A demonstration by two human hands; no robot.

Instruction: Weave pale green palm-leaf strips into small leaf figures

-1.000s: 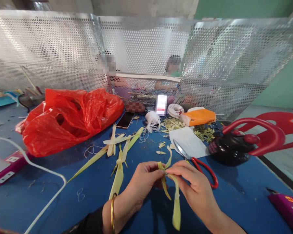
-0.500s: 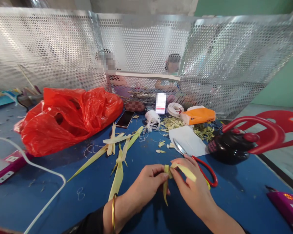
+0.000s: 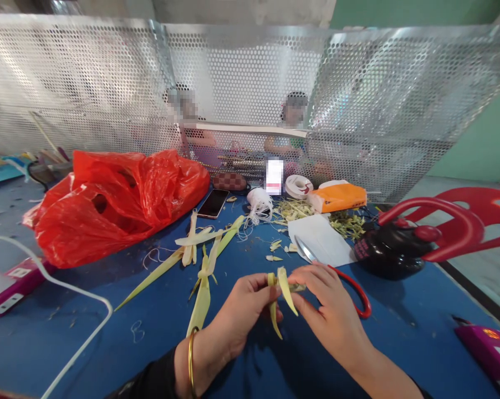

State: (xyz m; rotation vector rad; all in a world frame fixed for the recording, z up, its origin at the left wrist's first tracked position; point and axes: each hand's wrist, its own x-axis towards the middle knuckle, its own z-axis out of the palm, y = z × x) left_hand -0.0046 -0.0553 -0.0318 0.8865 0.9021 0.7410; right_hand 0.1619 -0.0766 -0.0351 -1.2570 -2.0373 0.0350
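Note:
My left hand (image 3: 250, 310), with a gold bangle at the wrist, pinches a pale yellow-green leaf strip (image 3: 274, 318) that is bent into a loop, its pointed tail hanging down. Close on the right, my right hand (image 3: 325, 302) has its thumb and fingers closed on the other side of the same leaf piece. A second pointed end (image 3: 288, 291) curves down between the hands. Behind my right hand lie scissors (image 3: 358, 291) with red handles, their blades on a white paper (image 3: 322, 241). Folded and knotted leaf strips (image 3: 204, 271) rest to the left of my hands.
A red plastic bag (image 3: 121, 205) fills the left. Farther back are a phone (image 3: 213, 203), white string (image 3: 260, 204), a tape roll (image 3: 299, 187) and an orange packet (image 3: 337, 197). A black kettle (image 3: 391, 252) stands right. A perforated metal screen (image 3: 250, 72) spans behind, with people beyond.
Both hands have shifted slightly left with the leaf piece. The strip end that lay over my right hand now curves down between the hands.

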